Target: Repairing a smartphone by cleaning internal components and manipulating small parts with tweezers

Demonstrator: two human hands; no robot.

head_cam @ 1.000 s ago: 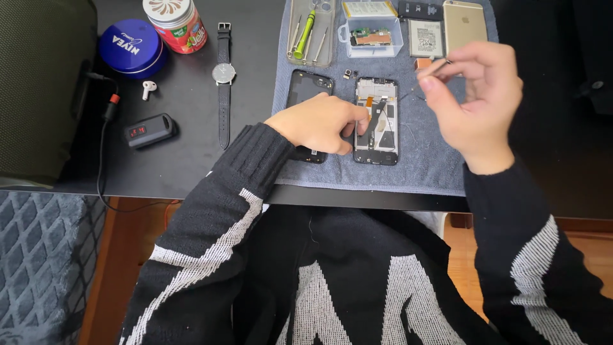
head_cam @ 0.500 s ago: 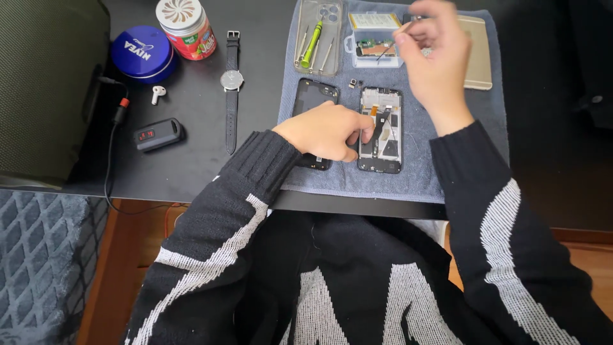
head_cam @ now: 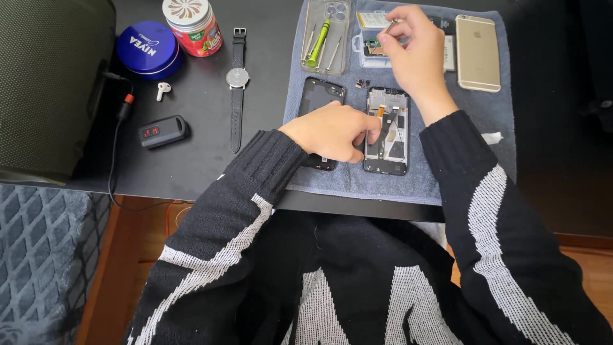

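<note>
Head view: left hand (head_cam: 332, 131) pins the opened phone (head_cam: 387, 131) on the grey towel (head_cam: 447, 172); right hand (head_cam: 412, 48) pinches a small tool over the parts tray (head_cam: 370, 57). Fine placement next, likely.

Under my left hand (head_cam: 332, 133) the opened phone (head_cam: 387, 131) shows matt black plastic and bare metal, lying on soft grey terry cloth (head_cam: 447, 179). By my right hand (head_cam: 414, 51), a clear glossy plastic tray (head_cam: 368, 54); beyond, a brushed gold metal phone (head_cam: 477, 53).

Black desk (head_cam: 191, 172) sitting over reddish wooden floor (head_cam: 121, 255); daylight glinting across desktop; quilted grey cushion (head_cam: 38, 255) lying at left.
</note>
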